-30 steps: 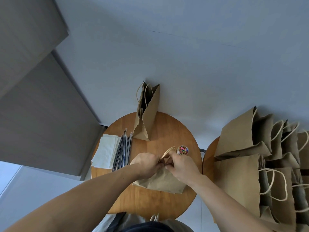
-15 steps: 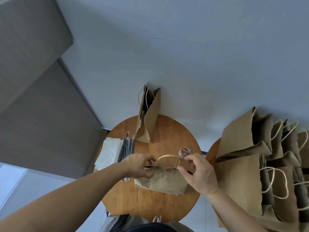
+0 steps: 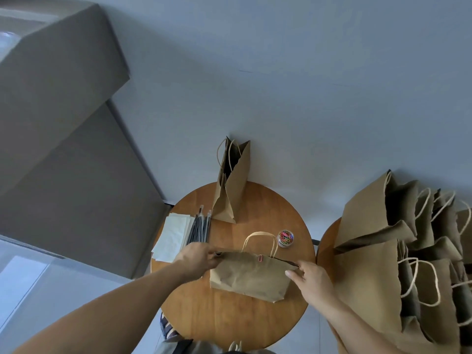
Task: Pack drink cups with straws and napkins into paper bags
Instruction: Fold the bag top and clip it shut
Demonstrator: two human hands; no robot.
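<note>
On a round wooden table (image 3: 229, 315), a paper bag (image 3: 249, 277) sits near the front edge, its flattened mouth pinched at either end by the left hand (image 3: 198, 256) and right hand (image 3: 311, 278); keeping the clip (image 3: 260, 258) centred should hold it shut.
</note>
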